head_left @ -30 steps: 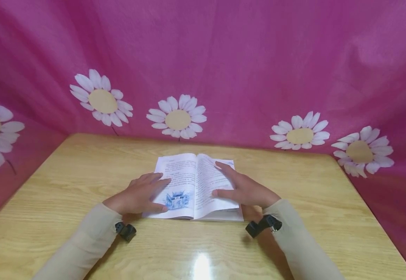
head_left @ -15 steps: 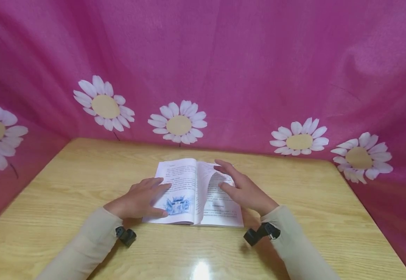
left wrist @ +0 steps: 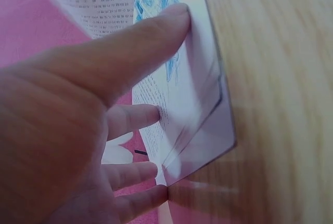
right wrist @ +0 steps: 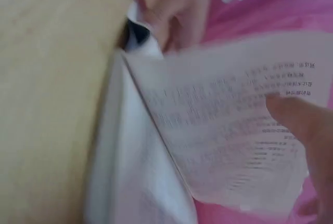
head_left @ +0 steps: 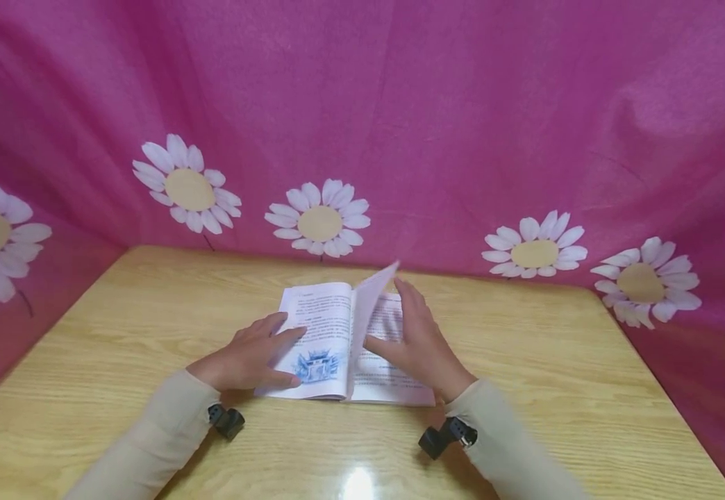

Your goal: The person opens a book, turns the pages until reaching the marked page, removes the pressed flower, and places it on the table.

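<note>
An open book (head_left: 323,312) with printed text and a blue drawing of a building lies on the wooden table. My left hand (head_left: 240,357) rests on its left page, fingers spread, the thumb beside the drawing; the left wrist view shows the thumb (left wrist: 151,39) over the paper. Between the two sides a single page (head_left: 370,309) stands up, tilted. My right hand (head_left: 421,340) is just right of this page, thumb and fingers fairly straight against or near it. In the right wrist view a finger (right wrist: 296,115) is against the raised page (right wrist: 218,130).
The pale wooden table (head_left: 150,312) reaches back to a pink cloth (head_left: 425,139) printed with large white daisies. Dark wrist cameras are strapped to both wrists, the left camera (head_left: 228,421) and the right camera (head_left: 440,437) hanging close above the table.
The right-hand page has been lifted from lying curved under my right hand to standing up near the fold. My right hand has moved left with it. My left hand stays in place.
</note>
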### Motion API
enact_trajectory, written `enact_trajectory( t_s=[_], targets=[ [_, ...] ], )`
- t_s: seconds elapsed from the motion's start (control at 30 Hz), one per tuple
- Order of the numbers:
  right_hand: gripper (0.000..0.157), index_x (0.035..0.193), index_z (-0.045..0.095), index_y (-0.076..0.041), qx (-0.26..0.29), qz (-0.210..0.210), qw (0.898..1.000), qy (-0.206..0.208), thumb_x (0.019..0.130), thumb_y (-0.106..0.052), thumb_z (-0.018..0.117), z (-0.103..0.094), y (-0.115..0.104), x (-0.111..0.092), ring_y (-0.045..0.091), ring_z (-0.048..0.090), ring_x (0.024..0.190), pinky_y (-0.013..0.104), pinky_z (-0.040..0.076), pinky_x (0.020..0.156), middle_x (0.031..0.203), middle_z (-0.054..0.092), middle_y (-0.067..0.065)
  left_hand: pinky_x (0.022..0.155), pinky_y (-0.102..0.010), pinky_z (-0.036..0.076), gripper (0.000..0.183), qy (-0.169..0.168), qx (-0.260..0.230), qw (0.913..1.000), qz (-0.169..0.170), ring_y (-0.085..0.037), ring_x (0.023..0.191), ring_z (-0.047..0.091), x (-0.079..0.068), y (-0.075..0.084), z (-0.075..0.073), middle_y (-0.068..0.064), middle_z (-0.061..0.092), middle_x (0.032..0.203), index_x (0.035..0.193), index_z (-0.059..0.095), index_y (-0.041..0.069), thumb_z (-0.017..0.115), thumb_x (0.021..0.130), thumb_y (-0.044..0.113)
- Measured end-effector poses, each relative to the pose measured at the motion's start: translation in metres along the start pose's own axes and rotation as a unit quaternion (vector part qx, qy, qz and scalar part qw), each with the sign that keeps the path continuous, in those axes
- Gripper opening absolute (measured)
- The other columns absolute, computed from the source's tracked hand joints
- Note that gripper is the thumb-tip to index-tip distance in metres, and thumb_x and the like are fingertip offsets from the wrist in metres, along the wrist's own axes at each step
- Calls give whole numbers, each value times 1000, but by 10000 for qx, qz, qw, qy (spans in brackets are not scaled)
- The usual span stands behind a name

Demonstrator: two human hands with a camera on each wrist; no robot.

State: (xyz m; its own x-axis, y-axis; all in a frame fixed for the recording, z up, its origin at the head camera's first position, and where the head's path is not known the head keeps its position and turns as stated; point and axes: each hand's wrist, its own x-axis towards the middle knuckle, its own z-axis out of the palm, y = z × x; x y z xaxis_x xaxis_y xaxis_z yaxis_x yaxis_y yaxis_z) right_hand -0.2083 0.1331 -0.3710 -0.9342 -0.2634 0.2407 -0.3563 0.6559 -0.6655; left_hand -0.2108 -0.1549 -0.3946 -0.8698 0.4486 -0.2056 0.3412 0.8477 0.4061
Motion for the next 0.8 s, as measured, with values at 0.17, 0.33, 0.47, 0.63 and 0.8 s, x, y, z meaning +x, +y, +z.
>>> enact_trajectory(
  t_s=[0.17, 0.33, 0.47, 0.63, 0.8],
  targets=[
    [95, 150, 31, -9, 76, 151, 9990, -426, 78, -53, 75, 14, -9, -7, 26, 33, 139, 49, 30, 111, 152, 35, 9, 110, -63, 19, 88, -77, -55, 9999, -122, -36, 143, 16, -2, 0, -1, -13, 18, 158, 152, 32, 25, 73, 79, 53],
    [55, 131, 58, -11, 222, -305, 9967, -725, 87, -41, 70, 23, -10, -12, 22, 51, 126, 44, 40, 104, 132, 59, 5, 108, -66, 19, 86, -50, -129, 9999, 8, -36, 143, 18, -1, -1, -6, -12, 22, 157, 151, 34, 26, 72, 79, 54],
    [48, 130, 59, -11, 308, -563, 9938, -910, 91, -38, 66, 31, -8, -18, 22, 51, 126, 42, 39, 105, 132, 59, 5, 107, -67, 20, 79, -36, -225, 9996, 195, -38, 142, 20, -2, -5, -6, -14, 26, 156, 150, 36, 23, 68, 84, 53],
    [50, 133, 56, -10, 271, -879, 9874, -1286, 94, -39, 62, 37, -6, -21, 22, 46, 131, 42, 34, 109, 139, 53, 7, 108, -57, 30, 60, 245, -666, 9957, 594, -32, 134, 38, 1, -12, -6, -9, 42, 148, 147, 41, 16, 59, 95, 39],
    [53, 139, 51, -10, 38, -1231, 9804, -1536, 96, -41, 56, 40, -7, -19, 22, 36, 138, 50, 22, 113, 148, 43, 9, 106, -50, 38, 52, 748, -930, 9917, 481, -26, 127, 49, 6, -17, -12, -7, 50, 142, 148, 39, 13, 53, 100, 27]
  ],
)
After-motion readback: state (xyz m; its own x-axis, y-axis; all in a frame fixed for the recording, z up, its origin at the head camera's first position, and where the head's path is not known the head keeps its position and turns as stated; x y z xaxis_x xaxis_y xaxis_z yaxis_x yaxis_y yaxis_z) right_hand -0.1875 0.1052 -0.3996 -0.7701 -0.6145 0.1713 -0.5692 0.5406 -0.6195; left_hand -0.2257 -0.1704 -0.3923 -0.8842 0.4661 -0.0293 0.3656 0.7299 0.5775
